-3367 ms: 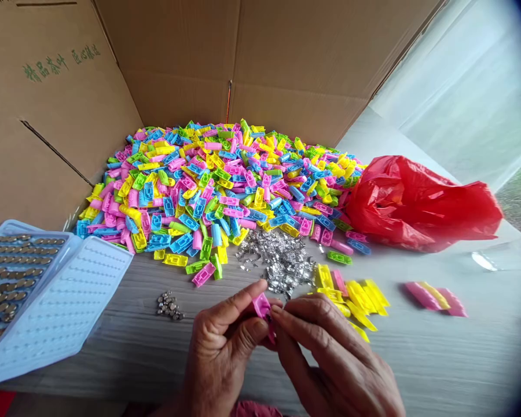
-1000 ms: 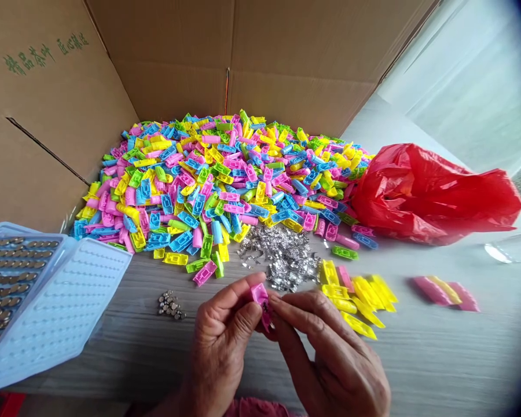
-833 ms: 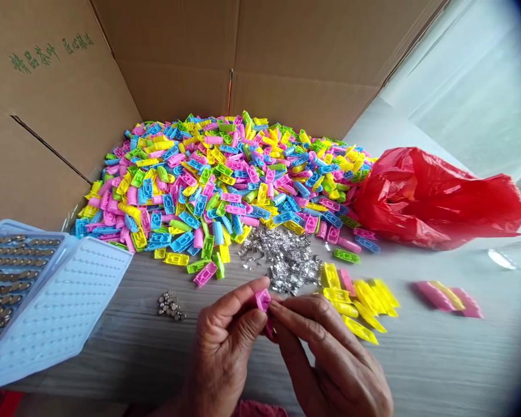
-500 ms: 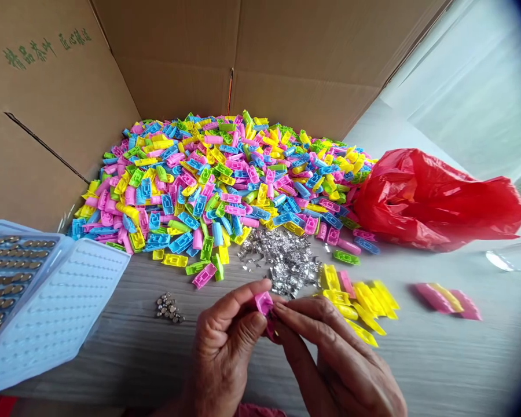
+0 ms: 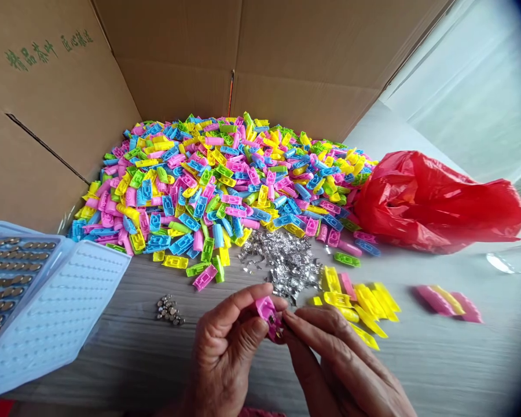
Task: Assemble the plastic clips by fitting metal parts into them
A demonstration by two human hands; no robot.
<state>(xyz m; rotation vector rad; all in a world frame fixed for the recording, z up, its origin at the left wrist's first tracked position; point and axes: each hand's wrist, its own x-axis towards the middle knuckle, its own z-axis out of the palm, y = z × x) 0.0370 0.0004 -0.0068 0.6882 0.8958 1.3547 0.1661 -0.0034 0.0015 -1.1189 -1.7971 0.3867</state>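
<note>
Pink plastic casing (image 5: 265, 309) right in the thick of it, folks, gripped between both hands! The left hand (image 5: 226, 347) has its thumb and forefinger clamped on the casing from one side. The right hand (image 5: 342, 362) comes in from the other, its fingers (image 5: 316, 330) close together, tips pressed against the casing's lower end. A tiny silver metal bit (image 5: 278, 334) glints at that end, too small to call exactly.

Just ahead of the hands, a loose pile of crumpled silver metal clips (image 5: 286, 260)! To the right, a cluster of bright yellow plastic pieces (image 5: 358, 304) lies near the right hand, and farther out sits a short row of pink and yellow plastic pieces (image 5: 445, 303). Left of the hands, a small heap of metal studs (image 5: 169, 310) on the grey wood-grain worktop (image 5: 113, 359).

Behind it all, a huge mound of pink, blue, yellow and green plastic casings (image 5: 217, 185) spreads up against the brown cardboard box wall (image 5: 295, 63), with a crumpled red plastic bag (image 5: 434, 202) touching it on the right. Over on the left, a white plastic blister tray (image 5: 73, 313) lies against a second tray filled with rows of round metal discs (image 5: 11, 278).
</note>
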